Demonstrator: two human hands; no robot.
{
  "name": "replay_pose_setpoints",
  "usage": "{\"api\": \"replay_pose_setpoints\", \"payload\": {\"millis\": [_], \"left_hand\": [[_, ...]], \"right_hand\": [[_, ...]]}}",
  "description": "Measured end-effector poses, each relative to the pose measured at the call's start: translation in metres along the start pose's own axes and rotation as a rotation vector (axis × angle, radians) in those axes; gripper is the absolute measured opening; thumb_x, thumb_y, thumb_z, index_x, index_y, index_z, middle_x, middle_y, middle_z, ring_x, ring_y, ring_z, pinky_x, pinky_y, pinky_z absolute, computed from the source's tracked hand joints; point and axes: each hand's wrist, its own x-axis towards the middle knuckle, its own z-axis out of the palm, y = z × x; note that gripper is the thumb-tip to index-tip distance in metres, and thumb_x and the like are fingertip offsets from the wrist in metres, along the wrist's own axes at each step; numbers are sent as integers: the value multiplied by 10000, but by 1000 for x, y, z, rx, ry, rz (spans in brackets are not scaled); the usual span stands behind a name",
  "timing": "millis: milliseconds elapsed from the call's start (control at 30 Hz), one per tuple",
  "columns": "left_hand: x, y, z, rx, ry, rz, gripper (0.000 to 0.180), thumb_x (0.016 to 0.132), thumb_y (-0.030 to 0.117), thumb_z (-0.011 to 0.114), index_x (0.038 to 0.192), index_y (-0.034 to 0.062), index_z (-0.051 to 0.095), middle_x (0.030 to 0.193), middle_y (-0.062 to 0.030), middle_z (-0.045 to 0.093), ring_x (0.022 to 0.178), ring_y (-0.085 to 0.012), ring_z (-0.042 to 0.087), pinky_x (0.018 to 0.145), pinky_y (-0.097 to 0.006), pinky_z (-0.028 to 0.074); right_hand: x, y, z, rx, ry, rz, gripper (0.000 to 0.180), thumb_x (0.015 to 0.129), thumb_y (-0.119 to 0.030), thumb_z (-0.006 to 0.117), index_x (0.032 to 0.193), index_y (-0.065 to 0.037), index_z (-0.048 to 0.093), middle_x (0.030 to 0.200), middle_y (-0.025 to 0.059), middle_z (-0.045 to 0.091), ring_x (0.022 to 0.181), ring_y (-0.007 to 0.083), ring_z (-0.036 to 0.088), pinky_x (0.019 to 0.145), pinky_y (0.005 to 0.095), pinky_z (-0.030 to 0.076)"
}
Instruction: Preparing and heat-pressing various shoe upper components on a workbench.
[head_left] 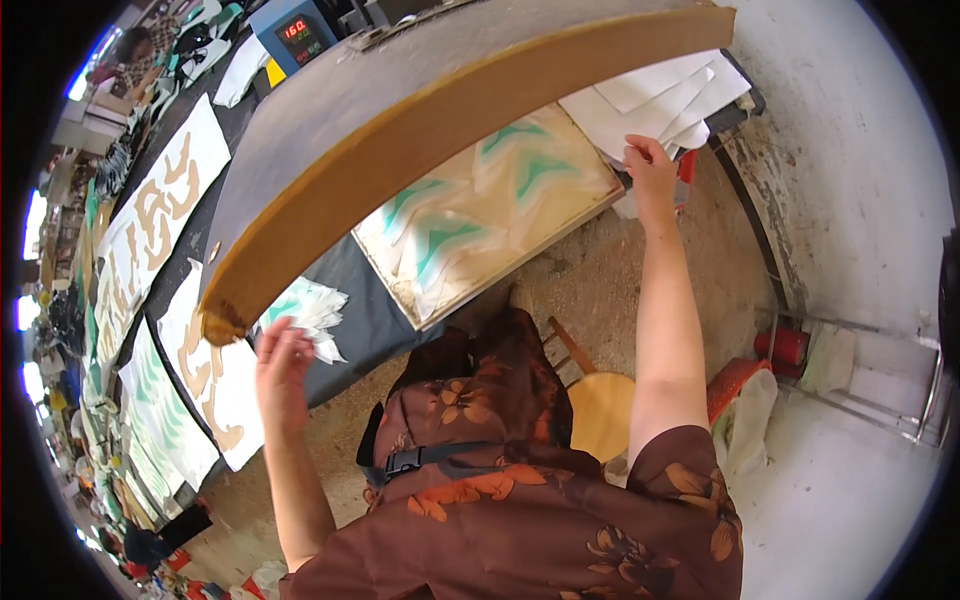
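Right hand loosely curled beside white sheets, left hand half-curled by a white-and-green pile
Green-patterned panel lies between them; from here I can't tell whether either grips anything

Workshop, as is being indicated by a blue, boxy control unit with a red-lit display behind a broad grey press plate with a thick brown edge. White sheets bearing tan shapes are being supported by a black worktable; a dark-clothed co-worker is being glimpsed beyond.
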Motion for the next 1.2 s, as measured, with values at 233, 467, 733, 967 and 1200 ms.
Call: {"api": "replay_pose_setpoints", "payload": {"millis": [233,467,733,967,1200], "left_hand": [[-20,74,6,20,270,537,380,979,173,579,1307,-3,499,1244,-111,587,1138,-217,584,988,-371,492],[-35,1,30,-78,359,83,266,954,121,618,1214,104,568,1023,-29,638,900,-145,632,812,-292,534],[-68,0,89,-26,498,1,258,953,108,618,1206,82,573,955,-28,655,826,-140,645,746,-270,541],[-45,-6,156,482,228,64,211,916,68,644,1125,49,624,969,-39,644,886,-155,627,810,-273,505],[-43,29,292,938,-700,959,529,738,65,771,1246,87,626,1263,-152,584,1180,-350,566,984,-442,469]], "right_hand": [[135,61,-1,-583,-42,-223,293,881,-172,620,1138,-40,664,1099,128,690,999,280,654,892,369,510],[257,120,73,-447,25,-279,408,967,-145,480,1372,-172,517,1417,145,497,1325,287,461,1133,456,328],[285,53,65,-632,-51,-409,306,893,-174,588,1192,-136,640,1316,71,579,1252,222,518,1083,538,324],[235,-107,-106,-265,315,-852,195,915,-113,668,1099,-53,640,1063,75,686,1008,201,650,918,321,489],[-40,-232,-260,-990,-25,-1153,145,850,62,615,979,6,653,964,127,659,971,317,642,998,488,477]]}}
